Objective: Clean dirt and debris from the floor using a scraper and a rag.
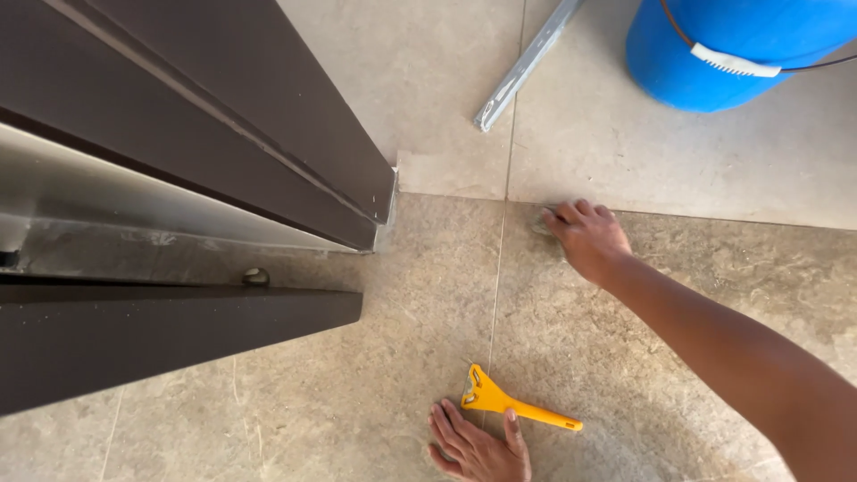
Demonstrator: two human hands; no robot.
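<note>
Flat on the tile floor (375, 393), the left hand (473, 446) rests with fingers spread, holding nothing. Just beyond its fingertips lies a yellow plastic scraper (509, 406): light, stiff, best taken by its slim handle, away from the blade end. Farther right, the right hand (585, 236) presses curled fingers onto a small grey pad (541, 220), likely soft; whether it pinches it I cannot tell.

scraper (516, 407) right of left hand (473, 446) | bucket (732, 54) beyond right hand (585, 236)
</note>
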